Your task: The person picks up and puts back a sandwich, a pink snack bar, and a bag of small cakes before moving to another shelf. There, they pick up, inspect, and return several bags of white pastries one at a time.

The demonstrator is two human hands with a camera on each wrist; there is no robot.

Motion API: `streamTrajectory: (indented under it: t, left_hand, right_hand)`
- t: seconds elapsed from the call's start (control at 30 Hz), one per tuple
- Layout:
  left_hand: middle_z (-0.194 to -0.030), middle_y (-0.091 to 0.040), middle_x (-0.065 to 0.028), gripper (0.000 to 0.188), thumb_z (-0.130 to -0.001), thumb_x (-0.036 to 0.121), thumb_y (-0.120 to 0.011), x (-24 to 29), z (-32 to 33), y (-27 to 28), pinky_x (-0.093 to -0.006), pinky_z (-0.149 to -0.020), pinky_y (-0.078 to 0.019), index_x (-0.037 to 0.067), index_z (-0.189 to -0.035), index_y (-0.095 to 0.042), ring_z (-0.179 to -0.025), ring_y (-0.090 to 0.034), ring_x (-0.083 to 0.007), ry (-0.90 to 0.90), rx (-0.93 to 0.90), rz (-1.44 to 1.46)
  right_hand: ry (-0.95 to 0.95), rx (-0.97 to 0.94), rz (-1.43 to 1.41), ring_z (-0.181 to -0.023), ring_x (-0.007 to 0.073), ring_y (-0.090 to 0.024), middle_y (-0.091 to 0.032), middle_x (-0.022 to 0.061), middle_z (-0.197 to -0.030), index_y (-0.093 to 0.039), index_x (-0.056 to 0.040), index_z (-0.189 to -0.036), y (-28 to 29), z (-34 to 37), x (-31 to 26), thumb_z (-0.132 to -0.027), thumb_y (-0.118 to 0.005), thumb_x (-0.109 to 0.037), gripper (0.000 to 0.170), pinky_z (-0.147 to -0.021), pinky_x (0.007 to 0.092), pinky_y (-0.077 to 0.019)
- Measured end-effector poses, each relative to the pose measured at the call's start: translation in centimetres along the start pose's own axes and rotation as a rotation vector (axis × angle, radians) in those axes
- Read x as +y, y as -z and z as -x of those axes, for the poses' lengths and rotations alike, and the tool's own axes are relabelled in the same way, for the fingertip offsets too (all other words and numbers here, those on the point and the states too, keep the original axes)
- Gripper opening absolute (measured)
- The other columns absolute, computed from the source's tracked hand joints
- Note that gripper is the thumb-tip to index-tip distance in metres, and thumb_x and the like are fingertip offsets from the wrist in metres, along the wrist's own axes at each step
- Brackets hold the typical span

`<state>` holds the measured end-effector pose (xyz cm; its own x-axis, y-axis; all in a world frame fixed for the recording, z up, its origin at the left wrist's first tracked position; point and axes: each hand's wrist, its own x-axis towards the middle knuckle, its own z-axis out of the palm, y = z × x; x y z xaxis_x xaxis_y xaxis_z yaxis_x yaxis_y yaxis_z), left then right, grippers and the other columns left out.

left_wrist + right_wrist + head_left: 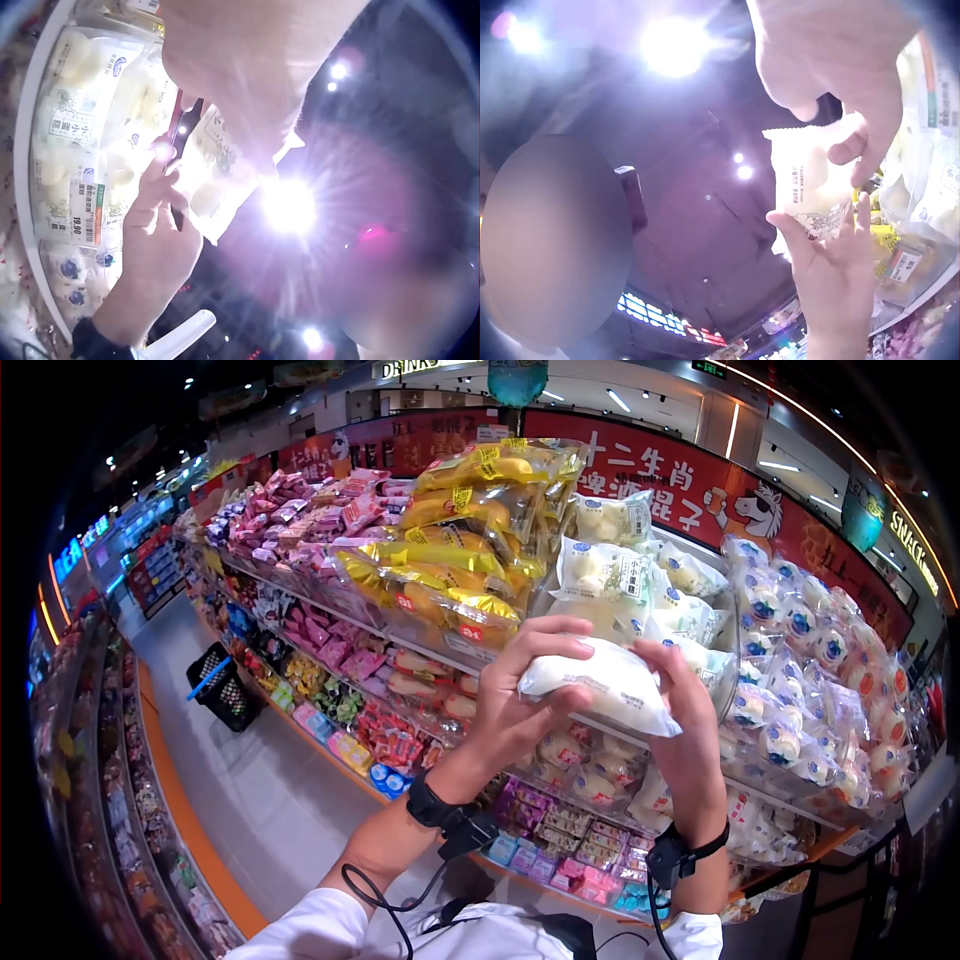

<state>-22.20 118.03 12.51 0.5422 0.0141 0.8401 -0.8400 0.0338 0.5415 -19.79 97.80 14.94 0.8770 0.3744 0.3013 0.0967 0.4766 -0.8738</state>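
Note:
Both hands hold a white sealed packet (605,685) above the shelf. In the head view the left hand (525,695) grips its left end, thumb across the near face and fingers over the top. At its right end, the right hand (690,710) pinches it with curled fingers. The right wrist view shows printed text and a drawing on the packet (810,187), with the left hand (832,277) below it and the right hand (832,60) above. Similar white packets (600,575) fill a clear bin just behind the hands.
Yellow bread packs (450,560) are stacked left of the bin, pink packets (300,510) beyond them. Round wrapped cakes (790,690) are heaped on the right. Lower shelves hold colourful snacks. A black basket (225,690) stands on the aisle floor (280,790) at the left.

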Motion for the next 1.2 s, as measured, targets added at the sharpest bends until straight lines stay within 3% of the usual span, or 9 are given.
streamTrajectory:
  t: [0.1, 0.23, 0.43, 0.6, 0.77, 0.97, 1.07, 1.1, 1.2]
  left_hand:
    - [-0.129, -0.054, -0.0145, 0.048, -0.087, 0.036, -0.076, 0.2, 0.4, -1.4, -0.0359, -0.097, -0.0466, 0.005, -0.119, -0.060, -0.116, -0.056, -0.0255, 0.046, 0.230, 0.015]
    - [-0.138, -0.047, -0.0176, 0.055, -0.089, 0.035, -0.074, -1.2, 1.9, -2.9, -0.0416, -0.104, -0.0423, 0.006, -0.132, -0.053, -0.128, -0.047, -0.0306, -0.106, 0.192, -0.241]
    - [-0.156, -0.024, -0.0228, 0.070, -0.090, 0.043, -0.071, -0.4, 3.2, -3.3, -0.0410, -0.102, -0.0478, 0.009, -0.146, -0.046, -0.140, -0.037, -0.0346, 0.021, -0.046, -0.101]
    - [-0.161, -0.009, -0.0234, 0.066, -0.093, 0.038, -0.066, 0.2, 3.3, -3.4, -0.0350, -0.090, -0.0573, 0.007, -0.147, -0.043, -0.139, -0.040, -0.0341, 0.053, -0.042, -0.074]
    - [-0.157, -0.025, -0.0199, 0.053, -0.098, 0.022, -0.059, -1.7, 3.8, -2.0, -0.0296, -0.081, -0.0560, 0.003, -0.144, -0.043, -0.106, -0.067, -0.0203, 0.075, -0.046, 0.015]
    - [-0.142, -0.043, -0.0150, 0.065, -0.097, 0.015, -0.064, -0.1, 1.5, -1.4, -0.0237, -0.070, -0.0532, 0.002, -0.148, -0.026, -0.090, -0.065, -0.0136, 0.022, 0.295, -0.017]
    - [-0.137, -0.047, -0.0136, 0.065, -0.096, 0.017, -0.066, 1.5, -0.1, -1.4, -0.0195, -0.065, -0.0499, 0.003, -0.147, -0.029, -0.082, -0.061, -0.0097, 0.006, 0.227, 0.025]
    - [-0.116, -0.059, -0.0115, 0.050, -0.097, 0.018, -0.065, 1.4, -0.1, -1.2, -0.0186, -0.055, -0.0459, 0.002, -0.138, -0.041, -0.068, -0.059, -0.0067, 0.064, 0.201, 0.060]
    - [-0.093, -0.065, -0.0070, 0.033, -0.097, 0.019, -0.065, -0.1, 1.3, -0.5, -0.0197, -0.047, -0.0422, 0.002, -0.122, -0.052, -0.054, -0.054, -0.0056, 0.173, 0.202, 0.081]
  right_hand:
    - [0.116, -0.061, 0.058, -0.135, 0.0348, -0.042, -0.033, 0.0197, -0.150, -0.022, -0.0037, -0.152, -1.3, 0.7, -0.6, -0.099, -0.058, -0.028, 0.069, -0.109, 0.0444, -0.0408]
    - [0.216, -0.007, 0.211, -0.130, 0.0286, -0.047, -0.022, 0.0218, -0.154, -0.016, -0.0037, -0.152, -3.8, 1.0, -0.5, -0.085, -0.075, -0.010, 0.089, -0.106, 0.0394, -0.0433]
    - [0.303, 0.141, 0.012, -0.121, 0.0220, -0.051, -0.039, 0.0150, -0.140, -0.030, -0.0025, -0.139, -3.6, -1.6, -0.4, -0.088, -0.073, -0.011, 0.067, -0.098, 0.0320, -0.0471]
    - [0.319, -0.130, 0.276, -0.120, 0.0190, -0.051, -0.046, 0.0133, -0.134, -0.037, -0.0051, -0.132, -3.8, -1.8, -0.2, -0.083, -0.077, -0.005, 0.064, -0.098, 0.0322, -0.0458]
    - [0.474, -0.221, 0.627, -0.116, 0.0215, -0.060, -0.053, 0.0131, -0.131, -0.041, -0.0055, -0.135, -2.4, -1.3, -1.5, -0.084, -0.069, 0.007, 0.059, -0.097, 0.0304, -0.0467]
    - [0.532, -0.362, 0.873, -0.110, 0.0262, -0.064, -0.063, 0.0134, -0.119, -0.051, -0.0056, -0.132, -1.8, -0.9, -4.3, -0.082, -0.064, 0.012, 0.054, -0.094, 0.0346, -0.0483]
    - [0.493, -0.487, 1.060, -0.105, 0.0334, -0.064, -0.065, 0.0144, -0.115, -0.055, -0.0063, -0.130, -1.8, -0.4, -6.1, -0.081, -0.066, 0.009, 0.053, -0.091, 0.0375, -0.0494]
    - [0.548, -0.517, 1.077, -0.104, 0.0372, -0.063, -0.066, 0.0166, -0.114, -0.056, -0.0060, -0.129, -1.6, -0.4, -6.0, -0.082, -0.066, 0.007, 0.051, -0.088, 0.0394, -0.0500]
    - [0.595, -0.473, 1.073, -0.116, 0.0275, -0.063, -0.065, 0.0145, -0.123, -0.059, -0.0041, -0.131, -0.8, 0.0, -5.2, -0.082, -0.071, 0.005, 0.051, -0.098, 0.0354, -0.0483]
